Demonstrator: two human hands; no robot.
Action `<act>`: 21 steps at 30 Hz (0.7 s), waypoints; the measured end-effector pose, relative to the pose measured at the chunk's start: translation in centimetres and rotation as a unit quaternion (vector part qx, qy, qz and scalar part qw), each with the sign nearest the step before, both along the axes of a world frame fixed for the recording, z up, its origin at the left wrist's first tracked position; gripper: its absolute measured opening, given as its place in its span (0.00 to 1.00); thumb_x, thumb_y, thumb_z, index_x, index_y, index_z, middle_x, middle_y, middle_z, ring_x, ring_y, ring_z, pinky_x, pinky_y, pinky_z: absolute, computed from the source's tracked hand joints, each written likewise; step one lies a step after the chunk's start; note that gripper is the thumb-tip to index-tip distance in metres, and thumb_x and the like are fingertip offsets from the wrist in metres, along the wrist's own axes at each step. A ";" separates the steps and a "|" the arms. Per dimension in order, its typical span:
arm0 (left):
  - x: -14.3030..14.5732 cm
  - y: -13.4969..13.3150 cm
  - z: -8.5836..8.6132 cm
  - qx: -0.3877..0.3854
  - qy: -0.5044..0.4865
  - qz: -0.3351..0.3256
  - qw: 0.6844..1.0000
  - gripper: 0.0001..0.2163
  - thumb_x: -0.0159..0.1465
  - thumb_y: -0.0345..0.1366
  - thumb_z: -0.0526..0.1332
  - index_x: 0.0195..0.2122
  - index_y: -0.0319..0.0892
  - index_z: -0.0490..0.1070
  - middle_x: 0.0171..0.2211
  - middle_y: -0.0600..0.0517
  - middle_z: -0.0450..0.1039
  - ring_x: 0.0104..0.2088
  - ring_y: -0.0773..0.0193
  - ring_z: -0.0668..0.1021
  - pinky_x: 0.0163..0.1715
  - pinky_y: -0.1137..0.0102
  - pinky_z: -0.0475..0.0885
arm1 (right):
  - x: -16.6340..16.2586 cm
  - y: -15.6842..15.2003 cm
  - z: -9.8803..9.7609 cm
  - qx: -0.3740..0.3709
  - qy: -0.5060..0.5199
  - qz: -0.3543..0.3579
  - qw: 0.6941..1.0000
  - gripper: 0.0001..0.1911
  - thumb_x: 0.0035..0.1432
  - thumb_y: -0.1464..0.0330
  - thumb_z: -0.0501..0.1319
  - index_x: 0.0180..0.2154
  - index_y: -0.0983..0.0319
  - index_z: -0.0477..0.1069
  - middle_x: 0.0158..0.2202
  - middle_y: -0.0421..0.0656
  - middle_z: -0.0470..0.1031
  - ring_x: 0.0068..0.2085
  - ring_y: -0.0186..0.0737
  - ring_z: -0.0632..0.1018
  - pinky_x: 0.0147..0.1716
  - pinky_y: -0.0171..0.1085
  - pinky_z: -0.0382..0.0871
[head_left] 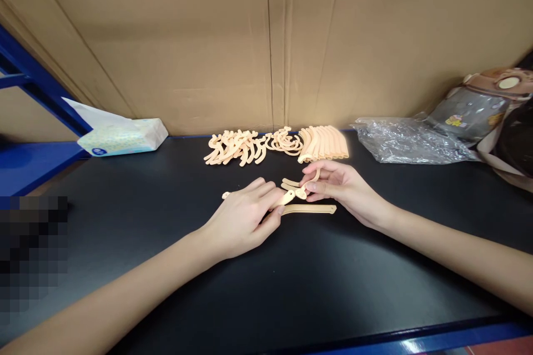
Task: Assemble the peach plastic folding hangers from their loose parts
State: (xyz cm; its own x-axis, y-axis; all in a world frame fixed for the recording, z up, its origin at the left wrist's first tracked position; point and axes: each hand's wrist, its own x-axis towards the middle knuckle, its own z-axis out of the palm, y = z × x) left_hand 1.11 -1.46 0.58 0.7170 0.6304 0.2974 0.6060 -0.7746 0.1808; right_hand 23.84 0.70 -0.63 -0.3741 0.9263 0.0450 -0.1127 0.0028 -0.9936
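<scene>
My left hand (pixel 244 222) rests on the black table (pixel 166 266), fingers curled round a small peach plastic piece (pixel 288 197) whose rounded end sticks out. My right hand (pixel 339 188) pinches another curved peach piece (pixel 306 187) right against it. A long straight peach strip (pixel 310 209) lies on the table just below both hands, and one or two short curved pieces (pixel 290 182) lie by my right fingers. Further back are a loose pile of hooked peach parts (pixel 235 148), a small tangle of rings (pixel 285 142) and a neat row of curved parts (pixel 325 143).
A tissue pack (pixel 120 136) lies at the back left beside a blue shelf frame (pixel 37 86). Crumpled clear plastic (pixel 408 141) and a bagged toy (pixel 483 105) sit at the back right. A cardboard wall (pixel 266 39) closes the rear. A blue edge (pixel 437 338) runs along the table front.
</scene>
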 end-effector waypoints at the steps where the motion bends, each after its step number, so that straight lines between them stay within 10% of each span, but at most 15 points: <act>1: 0.0 0.0 0.0 0.001 0.001 -0.002 1.000 0.09 0.71 0.34 0.48 0.36 0.41 0.65 0.30 0.52 0.66 0.32 0.62 0.66 0.28 0.70 0.61 | 0.0 0.0 0.0 -0.004 0.004 0.001 1.000 0.13 0.50 0.68 0.71 0.39 0.59 0.74 0.34 0.37 0.79 0.35 0.33 0.80 0.38 0.36 0.78; 21: -0.5 0.7 -0.9 0.005 -0.013 -0.026 1.000 0.16 0.75 0.40 0.41 0.46 0.42 0.66 0.34 0.52 0.67 0.33 0.64 0.71 0.28 0.72 0.62 | 0.1 -0.1 -0.1 0.011 -0.015 0.041 0.999 0.07 0.52 0.64 0.70 0.34 0.60 0.78 0.30 0.37 0.78 0.31 0.30 0.76 0.36 0.34 0.73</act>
State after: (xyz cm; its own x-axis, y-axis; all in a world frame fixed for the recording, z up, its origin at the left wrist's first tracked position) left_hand 0.56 -0.78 -0.28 0.7407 0.5898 0.3217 0.5606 -0.8065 0.1877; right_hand 23.91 0.64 -0.69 -0.4495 0.8917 0.0525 -0.0843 0.0162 -0.9963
